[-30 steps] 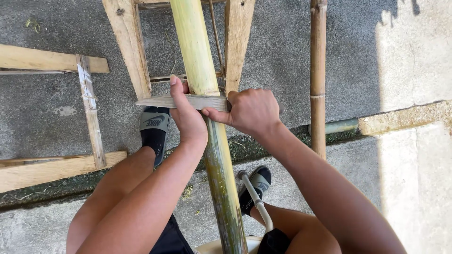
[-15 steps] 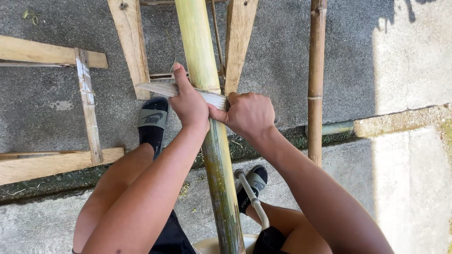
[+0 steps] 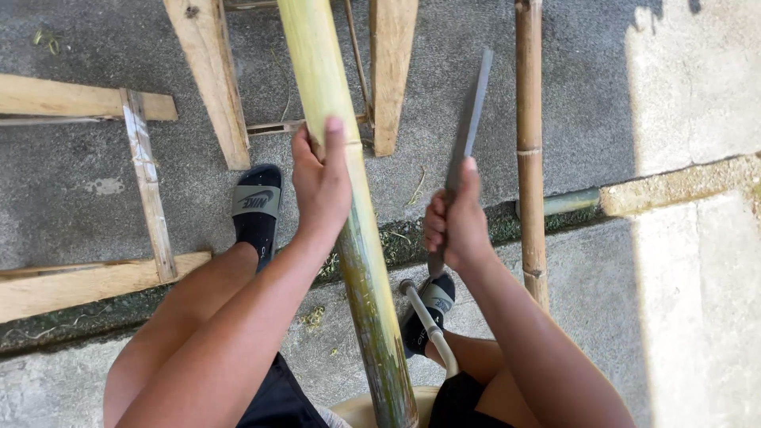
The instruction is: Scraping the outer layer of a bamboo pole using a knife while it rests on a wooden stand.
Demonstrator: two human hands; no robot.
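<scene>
A thick green bamboo pole [image 3: 349,206] runs from the top of the view down between my knees. My left hand [image 3: 319,184] grips it around its middle, thumb up along the stalk. My right hand [image 3: 453,226] is closed on the handle of a long grey blade [image 3: 469,119], held upright to the right of the pole and apart from it. The blade's edge points away from me, towards the wooden frame.
A wooden frame [image 3: 208,83] of pale planks stands ahead on the concrete, and more planks [image 3: 87,99] lie at the left. A thin brown bamboo stick [image 3: 529,150] stands at the right. My feet wear black slides [image 3: 256,208]. A white metal tube [image 3: 432,325] sits by my right knee.
The blade lay crosswise on the bamboo under both hands; my right hand has lifted it off and turned it upright to the right. My left hand now grips the pole.
</scene>
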